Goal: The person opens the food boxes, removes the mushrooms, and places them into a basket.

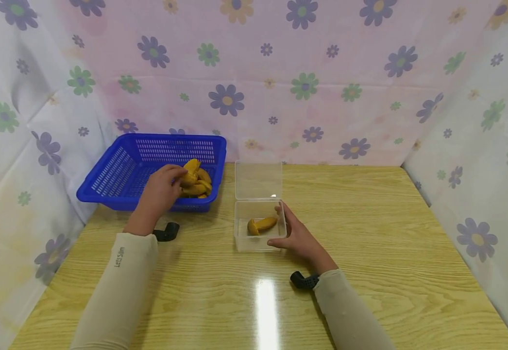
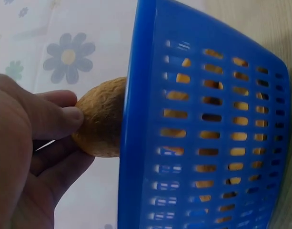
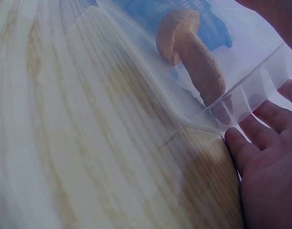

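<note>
Over the right end of the blue plastic basket (image 1: 105,197), my left hand (image 1: 161,187) pinches a yellow-brown mushroom (image 2: 104,119) between thumb and fingers. Several more mushrooms (image 1: 197,188) lie heaped below it inside the basket, showing through the slots in the left wrist view. My right hand (image 1: 299,238) grips the right side of a clear plastic box (image 1: 245,245), thumb toward the front and fingers along the side wall. Inside this box lies one mushroom (image 1: 264,223) on its side, its cap to the left in the head view.
The box's clear hinged lid (image 1: 258,180) stands raised at its back. Black curved devices (image 1: 304,280) sit at both wrists. The wood-grain table (image 1: 367,218) is enclosed by flower-print cloth (image 1: 271,63) at the back and sides.
</note>
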A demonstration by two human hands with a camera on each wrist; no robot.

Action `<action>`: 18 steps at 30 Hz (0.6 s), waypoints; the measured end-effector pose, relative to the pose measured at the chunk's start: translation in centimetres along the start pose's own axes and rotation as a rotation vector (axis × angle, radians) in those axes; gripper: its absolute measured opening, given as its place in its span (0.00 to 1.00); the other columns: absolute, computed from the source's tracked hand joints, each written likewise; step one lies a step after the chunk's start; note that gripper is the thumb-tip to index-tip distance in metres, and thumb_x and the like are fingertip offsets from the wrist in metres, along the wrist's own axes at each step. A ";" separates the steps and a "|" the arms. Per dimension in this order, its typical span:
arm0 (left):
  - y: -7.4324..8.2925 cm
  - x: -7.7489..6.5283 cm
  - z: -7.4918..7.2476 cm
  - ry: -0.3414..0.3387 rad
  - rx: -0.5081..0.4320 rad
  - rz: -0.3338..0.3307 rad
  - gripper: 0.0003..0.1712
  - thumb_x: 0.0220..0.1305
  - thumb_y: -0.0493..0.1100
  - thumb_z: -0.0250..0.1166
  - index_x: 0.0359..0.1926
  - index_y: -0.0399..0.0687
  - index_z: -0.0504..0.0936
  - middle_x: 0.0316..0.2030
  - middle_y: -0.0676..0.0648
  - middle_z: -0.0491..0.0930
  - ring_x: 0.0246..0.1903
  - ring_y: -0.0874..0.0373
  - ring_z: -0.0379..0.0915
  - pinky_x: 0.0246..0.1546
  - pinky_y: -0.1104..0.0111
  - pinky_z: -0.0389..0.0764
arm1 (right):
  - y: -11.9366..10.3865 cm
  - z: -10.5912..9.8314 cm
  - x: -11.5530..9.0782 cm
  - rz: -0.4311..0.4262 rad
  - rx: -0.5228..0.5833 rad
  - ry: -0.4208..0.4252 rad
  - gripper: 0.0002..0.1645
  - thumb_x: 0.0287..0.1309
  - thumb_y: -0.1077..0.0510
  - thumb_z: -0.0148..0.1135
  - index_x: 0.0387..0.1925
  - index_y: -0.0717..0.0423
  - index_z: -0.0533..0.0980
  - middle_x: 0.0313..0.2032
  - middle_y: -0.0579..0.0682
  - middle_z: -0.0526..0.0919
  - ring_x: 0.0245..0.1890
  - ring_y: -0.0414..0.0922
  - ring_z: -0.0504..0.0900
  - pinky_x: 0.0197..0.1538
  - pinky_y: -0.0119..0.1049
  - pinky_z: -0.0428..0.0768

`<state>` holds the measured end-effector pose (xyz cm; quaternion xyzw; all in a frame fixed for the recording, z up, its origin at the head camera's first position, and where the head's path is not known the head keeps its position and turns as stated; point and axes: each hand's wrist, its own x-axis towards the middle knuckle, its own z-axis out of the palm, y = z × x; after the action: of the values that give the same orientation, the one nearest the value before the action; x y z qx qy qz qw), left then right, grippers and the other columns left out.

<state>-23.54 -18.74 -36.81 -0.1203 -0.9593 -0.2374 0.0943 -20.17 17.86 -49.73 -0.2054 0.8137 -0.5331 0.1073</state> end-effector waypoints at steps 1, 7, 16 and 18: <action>-0.1 0.0 -0.1 0.004 0.001 -0.009 0.18 0.71 0.34 0.53 0.59 0.36 0.76 0.59 0.35 0.72 0.57 0.37 0.69 0.54 0.45 0.75 | 0.0 0.0 0.0 0.001 -0.001 0.001 0.70 0.47 0.45 0.76 0.77 0.36 0.35 0.75 0.46 0.52 0.76 0.48 0.50 0.73 0.53 0.58; -0.9 -0.1 -0.5 0.026 0.011 -0.048 0.18 0.71 0.33 0.53 0.59 0.35 0.76 0.60 0.34 0.71 0.58 0.35 0.68 0.55 0.44 0.73 | -0.1 0.0 -0.1 0.001 -0.001 -0.006 0.70 0.48 0.47 0.75 0.77 0.35 0.34 0.75 0.46 0.51 0.76 0.49 0.50 0.73 0.54 0.58; -2.3 -0.7 -0.6 0.044 0.027 -0.069 0.17 0.71 0.32 0.52 0.58 0.33 0.76 0.58 0.31 0.71 0.55 0.34 0.70 0.52 0.44 0.75 | -0.1 0.0 -0.1 0.004 0.007 -0.007 0.70 0.47 0.46 0.75 0.76 0.30 0.34 0.76 0.46 0.51 0.76 0.49 0.50 0.73 0.53 0.58; -2.5 -0.8 -0.6 0.033 0.034 -0.081 0.18 0.71 0.32 0.51 0.58 0.32 0.76 0.58 0.31 0.71 0.56 0.33 0.69 0.53 0.43 0.74 | -0.1 0.0 -0.1 0.002 0.012 -0.008 0.70 0.47 0.46 0.76 0.76 0.30 0.34 0.76 0.47 0.51 0.76 0.49 0.50 0.73 0.53 0.59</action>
<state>-23.41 -21.37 -37.54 -0.0757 -0.9657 -0.2264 0.1022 -20.06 17.87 -49.59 -0.2059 0.8104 -0.5370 0.1122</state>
